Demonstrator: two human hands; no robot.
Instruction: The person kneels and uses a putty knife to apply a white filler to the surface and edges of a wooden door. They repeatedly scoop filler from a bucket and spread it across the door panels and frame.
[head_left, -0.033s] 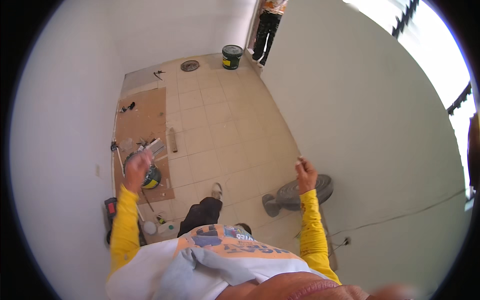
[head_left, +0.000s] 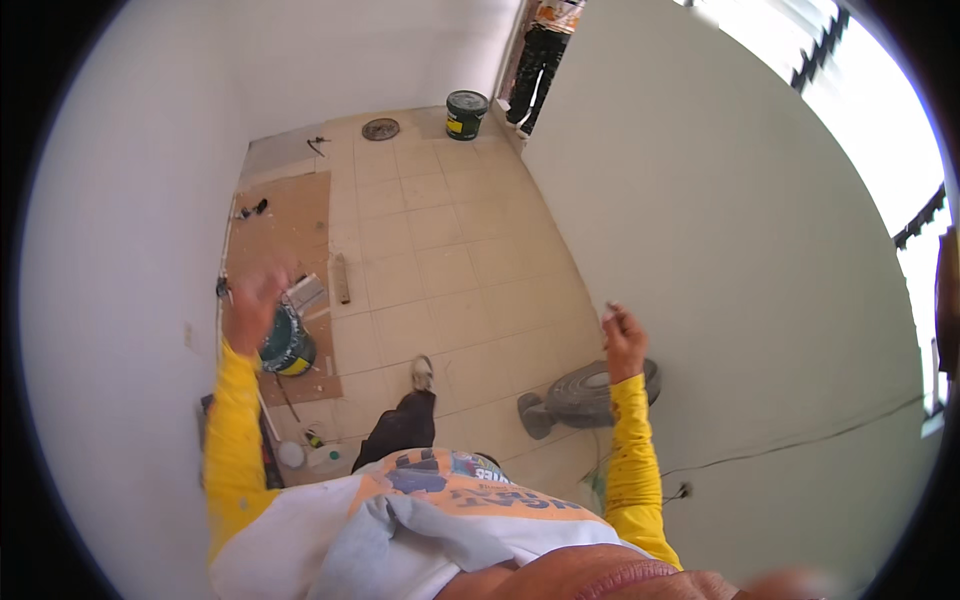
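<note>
My left hand [head_left: 256, 300], in a yellow sleeve, is raised in front of a dark green bucket [head_left: 288, 340] with a yellow patch. Motion smears its fingers, so its grip cannot be made out. On the other side, my right hand [head_left: 624, 335] is held up near the grey-white wall, above a round dark grey coil [head_left: 585, 395]. Its fingers are pinched together; a small pale bit shows at the tips, too small to name. A flat pale tool [head_left: 306, 292] lies by the bucket's rim, partly hidden by my left hand.
Brown board [head_left: 280, 215] covers the tiled floor at left. A second green bucket [head_left: 466, 115] and a round dark disc [head_left: 380, 129] stand at the back. One person [head_left: 535, 70] is in the doorway. A cable [head_left: 800, 438] runs along the right wall [head_left: 740, 250].
My left hand has swung slightly left and up, uncovering more of the bucket. My right hand has shifted a little to the right, still pinched.
</note>
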